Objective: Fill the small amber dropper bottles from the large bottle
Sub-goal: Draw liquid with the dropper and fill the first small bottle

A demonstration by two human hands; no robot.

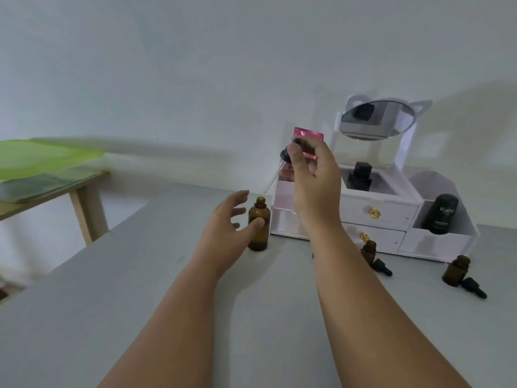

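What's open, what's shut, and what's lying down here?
Middle amber bottle: upright, uncapped.
Left hand: open, thumb touching it.
Right hand: pinching a dropper cap, raised.
Second amber bottle: upright, uncapped.
Rightmost amber bottle: upright, uncapped.
Left loose dropper: lying flat.
Right loose dropper: lying flat.
Top drawer: shut.
Lower drawer: shut.

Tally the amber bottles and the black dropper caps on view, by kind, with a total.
Amber bottles: 3
Black dropper caps: 3, one pinched in the right hand
Total: 6
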